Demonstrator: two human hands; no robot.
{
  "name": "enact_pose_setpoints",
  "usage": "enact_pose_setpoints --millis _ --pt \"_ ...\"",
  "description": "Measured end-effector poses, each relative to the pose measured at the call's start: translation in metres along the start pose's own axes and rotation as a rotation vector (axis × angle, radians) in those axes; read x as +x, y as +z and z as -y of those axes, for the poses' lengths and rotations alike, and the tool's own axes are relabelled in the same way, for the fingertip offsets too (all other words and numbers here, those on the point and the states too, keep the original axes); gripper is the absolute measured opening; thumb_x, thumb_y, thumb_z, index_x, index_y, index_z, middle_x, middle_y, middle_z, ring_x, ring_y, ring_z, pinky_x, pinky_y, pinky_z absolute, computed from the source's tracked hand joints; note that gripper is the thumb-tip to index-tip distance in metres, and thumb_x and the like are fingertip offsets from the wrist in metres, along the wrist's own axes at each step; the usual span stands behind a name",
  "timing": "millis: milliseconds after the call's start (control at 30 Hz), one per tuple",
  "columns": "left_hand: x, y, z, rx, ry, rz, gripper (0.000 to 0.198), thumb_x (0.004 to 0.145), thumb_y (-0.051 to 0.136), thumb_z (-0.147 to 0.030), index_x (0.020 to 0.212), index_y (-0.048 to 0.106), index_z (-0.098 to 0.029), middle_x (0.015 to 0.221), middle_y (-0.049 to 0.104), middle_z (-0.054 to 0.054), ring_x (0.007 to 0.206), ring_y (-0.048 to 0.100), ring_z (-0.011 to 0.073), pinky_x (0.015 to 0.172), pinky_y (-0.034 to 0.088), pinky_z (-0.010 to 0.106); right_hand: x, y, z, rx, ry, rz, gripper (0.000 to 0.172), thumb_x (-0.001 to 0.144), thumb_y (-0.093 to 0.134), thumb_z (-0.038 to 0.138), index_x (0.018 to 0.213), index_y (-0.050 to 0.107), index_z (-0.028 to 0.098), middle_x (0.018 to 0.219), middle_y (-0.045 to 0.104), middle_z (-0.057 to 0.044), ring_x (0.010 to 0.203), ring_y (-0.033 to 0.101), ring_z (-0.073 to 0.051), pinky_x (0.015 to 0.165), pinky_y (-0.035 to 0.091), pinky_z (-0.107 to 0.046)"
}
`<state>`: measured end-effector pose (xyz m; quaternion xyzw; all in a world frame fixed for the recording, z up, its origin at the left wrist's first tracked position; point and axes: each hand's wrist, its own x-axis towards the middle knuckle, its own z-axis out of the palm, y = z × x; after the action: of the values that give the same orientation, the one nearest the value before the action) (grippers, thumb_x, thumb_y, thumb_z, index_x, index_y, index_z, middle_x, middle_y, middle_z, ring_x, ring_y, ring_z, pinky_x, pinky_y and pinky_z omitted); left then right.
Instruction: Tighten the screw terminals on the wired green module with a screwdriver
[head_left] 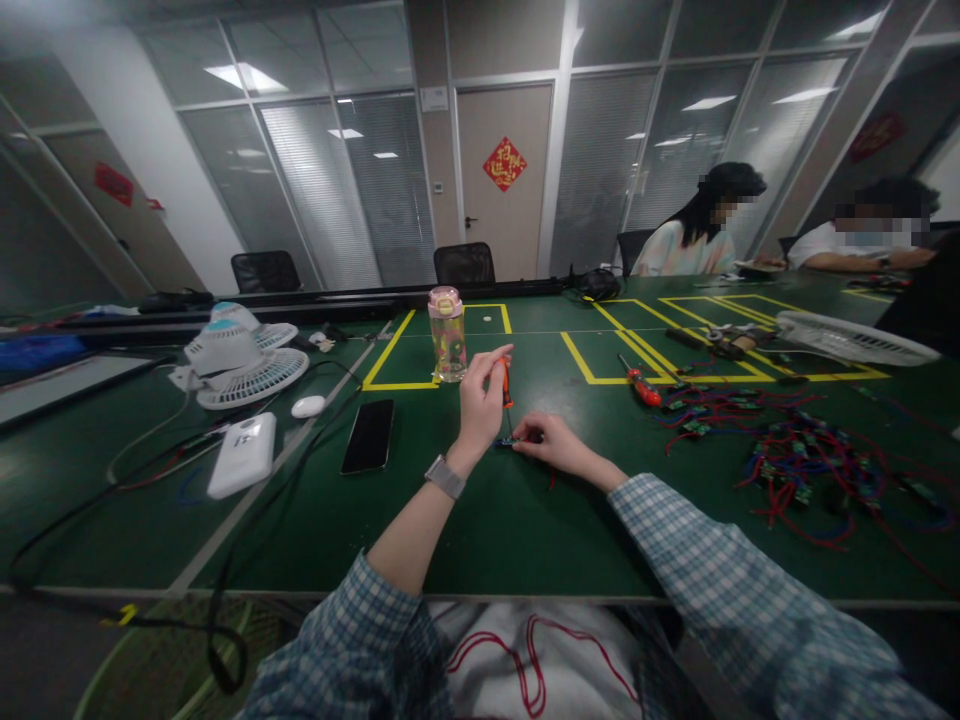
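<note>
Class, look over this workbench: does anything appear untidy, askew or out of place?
Yes. On the right, red and blue wires lie in a tangled heap; on the left, a white fan lies flat instead of standing.

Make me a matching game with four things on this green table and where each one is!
1. screwdriver
2. phone
3. bottle
4. small board

A. stands inside the yellow tape outline
B. gripped upright in the left hand
C. held at the fingertips of the right hand
D. lies flat, to the left of both hands

Pairs: 1-B, 2-D, 3-A, 4-C
</note>
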<state>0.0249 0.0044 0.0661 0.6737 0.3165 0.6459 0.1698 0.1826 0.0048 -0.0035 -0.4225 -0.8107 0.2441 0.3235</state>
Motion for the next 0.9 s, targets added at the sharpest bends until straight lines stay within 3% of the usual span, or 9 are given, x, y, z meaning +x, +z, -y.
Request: enact_pose_setpoints --millis 133,300,533,667,900 --pt "-0.0001 0.0006 -0.0008 -0.009 0.009 -0.003 0.023 0.095 0.051 -0.025 0.113 0.066 -0.021 0.099 0.065 0.005 0.089 0.062 0.0151 0.080 0.050 0.028 0.0000 -0.0004 0.0001 -0.012 0.000 0.002 0.007 0.075 0.070 0.018 0.082 0.069 0.016 0.078 0.065 -0.003 0.068 0.059 -0.014 0.065 0.047 -0.026" --pt "0.0022 -0.0023 -0.0038 0.105 0.016 -0.083 0.014 0.084 0.068 -0.025 0.097 0.072 -0.021 0.083 0.057 0.002 0.078 0.056 0.0140 0.074 0.048 0.026 -0.0002 0.0000 -0.0001 0.005 0.007 0.001 0.008 0.075 0.070 0.019 0.082 0.069 0.015 0.078 0.065 -0.003 0.068 0.059 -0.014 0.064 0.047 -0.026" --pt "0.0051 -0.0040 0.0044 -0.025 -0.049 0.045 0.027 0.097 0.044 -0.022 0.112 0.066 -0.021 0.106 0.066 0.006 0.096 0.063 0.0159 0.084 0.051 0.030 -0.0001 0.0001 -0.0016 0.005 0.013 0.001 0.007 0.076 0.070 0.019 0.082 0.069 0.016 0.079 0.065 -0.003 0.068 0.059 -0.014 0.065 0.047 -0.026" --pt "0.0072 -0.0052 0.0036 -0.040 -0.056 0.064 0.025 0.094 0.050 -0.023 0.114 0.065 -0.020 0.101 0.069 0.008 0.088 0.066 0.0164 0.076 0.054 0.029 -0.0001 0.0001 -0.0019 0.005 0.006 0.001 0.008 0.075 0.070 0.020 0.082 0.068 0.016 0.079 0.064 -0.003 0.069 0.059 -0.014 0.065 0.047 -0.026" --pt "0.0090 -0.0073 -0.0018 0.123 -0.002 -0.026 0.015 0.082 0.070 -0.023 0.097 0.073 -0.022 0.083 0.060 0.002 0.074 0.058 0.0133 0.069 0.050 0.026 -0.0005 -0.0004 -0.0005 0.001 0.005 0.001 0.007 0.076 0.070 0.020 0.081 0.069 0.016 0.077 0.064 -0.002 0.068 0.058 -0.014 0.065 0.047 -0.026"
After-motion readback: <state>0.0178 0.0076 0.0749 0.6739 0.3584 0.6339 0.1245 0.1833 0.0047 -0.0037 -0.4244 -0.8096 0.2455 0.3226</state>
